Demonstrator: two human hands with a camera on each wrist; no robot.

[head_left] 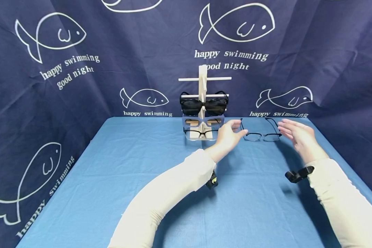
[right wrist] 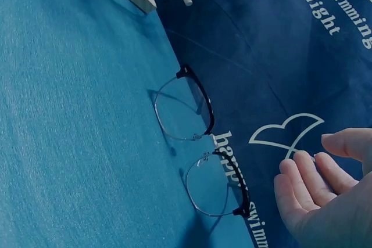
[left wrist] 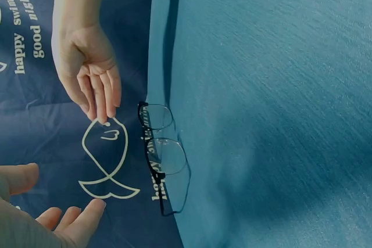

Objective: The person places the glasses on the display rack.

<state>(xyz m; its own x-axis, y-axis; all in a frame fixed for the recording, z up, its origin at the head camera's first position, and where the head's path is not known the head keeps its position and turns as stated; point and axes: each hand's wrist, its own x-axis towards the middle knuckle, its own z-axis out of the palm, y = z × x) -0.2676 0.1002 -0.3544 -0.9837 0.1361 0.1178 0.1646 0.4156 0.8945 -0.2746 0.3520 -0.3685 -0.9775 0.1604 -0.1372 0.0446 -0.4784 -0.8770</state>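
A pair of black half-rim eyeglasses (head_left: 253, 137) with clear lenses stands at the back right of the blue table, temples unfolded toward the curtain. To its left is my left hand (head_left: 227, 135), fingers extended and thumb apart, just beside one temple. My right hand (head_left: 300, 137) is on the other side, fingers fairly straight, near the right hinge. Neither hand visibly grips the frame. In the left wrist view the eyeglasses (left wrist: 145, 137) appear clear of both hands. The right wrist view shows a gap between the eyeglasses (right wrist: 211, 114) and my right fingers (right wrist: 308, 187).
Left of my left hand stands a wooden display rack (head_left: 203, 74). It carries black sunglasses (head_left: 190, 106), purple-framed glasses (head_left: 186, 121) and, lowest, black-topped clear glasses (head_left: 192, 135). Its uppermost rod (head_left: 218, 78) holds nothing. A navy curtain (head_left: 161, 44) borders the blue tabletop (head_left: 127, 155).
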